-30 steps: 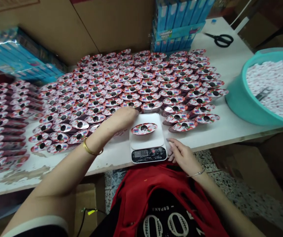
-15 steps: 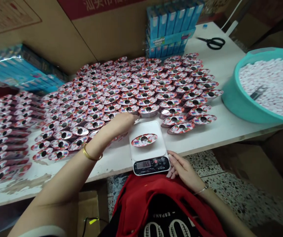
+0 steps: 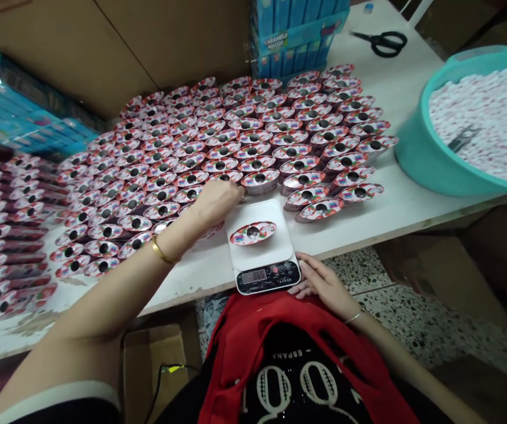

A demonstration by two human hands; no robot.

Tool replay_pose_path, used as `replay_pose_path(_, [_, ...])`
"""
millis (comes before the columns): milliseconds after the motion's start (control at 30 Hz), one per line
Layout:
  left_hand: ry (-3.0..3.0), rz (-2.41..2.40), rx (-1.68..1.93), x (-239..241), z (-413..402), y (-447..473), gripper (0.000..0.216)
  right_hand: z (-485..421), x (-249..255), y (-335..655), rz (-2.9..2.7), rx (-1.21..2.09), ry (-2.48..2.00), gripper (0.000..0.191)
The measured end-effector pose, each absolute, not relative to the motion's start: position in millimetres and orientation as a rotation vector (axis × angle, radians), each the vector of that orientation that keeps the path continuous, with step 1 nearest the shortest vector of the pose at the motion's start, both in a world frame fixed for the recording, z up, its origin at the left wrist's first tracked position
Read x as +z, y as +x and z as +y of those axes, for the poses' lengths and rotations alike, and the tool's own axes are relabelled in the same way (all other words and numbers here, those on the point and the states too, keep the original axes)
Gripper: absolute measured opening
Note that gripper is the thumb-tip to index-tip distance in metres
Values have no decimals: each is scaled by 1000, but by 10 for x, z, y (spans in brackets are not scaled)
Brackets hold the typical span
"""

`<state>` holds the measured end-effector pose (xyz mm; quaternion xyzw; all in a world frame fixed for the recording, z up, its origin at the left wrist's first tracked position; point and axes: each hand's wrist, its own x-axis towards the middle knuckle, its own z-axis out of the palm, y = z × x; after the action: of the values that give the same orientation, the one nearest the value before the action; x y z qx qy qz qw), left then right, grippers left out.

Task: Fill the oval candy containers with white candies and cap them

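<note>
My left hand (image 3: 221, 199) reaches over the packets just behind the upper left corner of a white kitchen scale (image 3: 259, 209). Its fingers are curled down and closed; what lies between them is hidden. On the scale stands one red and white packet (image 3: 253, 233) with a round hole in its top, and the display (image 3: 254, 277) appears to show 065. My right hand (image 3: 324, 285) rests against the scale's front right corner, fingers apart and touching its edge. Rows of similar packets (image 3: 259, 179) stand close together behind and left of the scale.
A turquoise tub (image 3: 430, 168) of small white pieces stands at the right, with a metal tool (image 3: 464, 138) lying in it. Black-handled scissors (image 3: 388, 44) lie behind. Blue boxes in plastic wrap (image 3: 295, 44) stand at the back, and more blue boxes (image 3: 27, 112) at the left.
The whole view has shifted, so the table appears higher in the picture. Both hands keep nearly the same places beside the scale, and the packet on it stays put.
</note>
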<state>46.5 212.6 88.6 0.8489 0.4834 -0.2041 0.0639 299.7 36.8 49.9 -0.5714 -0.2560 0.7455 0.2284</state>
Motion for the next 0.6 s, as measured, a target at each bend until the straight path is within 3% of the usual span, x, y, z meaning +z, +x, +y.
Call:
replay_pose_path(400, [2595, 1288, -621, 828, 2245, 527, 29, 311, 556, 2971, -577, 2104, -1505, 73])
replay_pose_path(600, [2444, 1227, 179, 1386, 1869, 311, 19, 292, 482, 2926, -434, 2100, -1410, 76])
